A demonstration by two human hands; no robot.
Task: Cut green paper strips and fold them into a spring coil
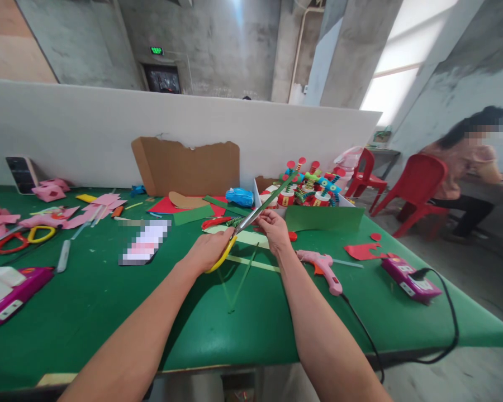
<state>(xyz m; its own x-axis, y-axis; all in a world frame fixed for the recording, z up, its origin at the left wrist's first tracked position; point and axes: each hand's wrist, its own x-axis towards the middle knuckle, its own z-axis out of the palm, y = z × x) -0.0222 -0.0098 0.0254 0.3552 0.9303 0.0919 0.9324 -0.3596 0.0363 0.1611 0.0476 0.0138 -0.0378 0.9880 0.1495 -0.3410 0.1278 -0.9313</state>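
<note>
My left hand (pixel 209 249) is closed around the yellow handle of a pair of scissors (pixel 221 259), whose metal blades point up and to the right. The fingers of my right hand (pixel 273 228) pinch a green paper strip (pixel 283 186) beside the blades. The strip runs up and to the right past the scissors; whether the blades touch it I cannot tell. Below my hands, pale green paper strips (pixel 251 263) lie on the green table (pixel 235 340). Red-handled scissors (pixel 216 221) rest just beyond my left hand.
A box (pixel 339 199) of colorful paper figures stands at the back. To the right are a pink glue gun (pixel 324 267) and a purple power strip (pixel 411 277) with cords. Pink paper pieces (pixel 103 206) and a phone (pixel 22 174) are on the left. A person (pixel 469 162) sits at far right.
</note>
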